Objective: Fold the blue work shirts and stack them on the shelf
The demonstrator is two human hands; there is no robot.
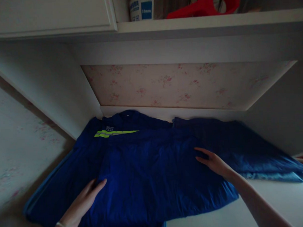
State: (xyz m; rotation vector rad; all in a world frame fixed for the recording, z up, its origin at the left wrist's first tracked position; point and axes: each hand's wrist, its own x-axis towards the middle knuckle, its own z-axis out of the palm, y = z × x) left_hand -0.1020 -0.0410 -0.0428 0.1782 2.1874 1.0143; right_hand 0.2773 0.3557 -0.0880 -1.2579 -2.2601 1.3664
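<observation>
A dark blue jacket [148, 166] with a yellow-green reflective stripe [112, 132] lies spread on a white surface [281, 201] inside a recessed nook. My left hand [88, 196] rests flat on the garment's lower left part, fingers together, a bracelet on the wrist. Flat on the fabric right of centre lies my right hand [212, 161], fingers stretched toward the left. Neither hand grips the cloth. One sleeve [262, 159] extends to the right.
White side walls close in on the left and right of the nook, with floral wallpaper [185, 85] behind. A shelf [208, 22] above carries a white tub [141, 7] and a red plastic object [207, 4]. A cabinet door [51, 14] is at upper left.
</observation>
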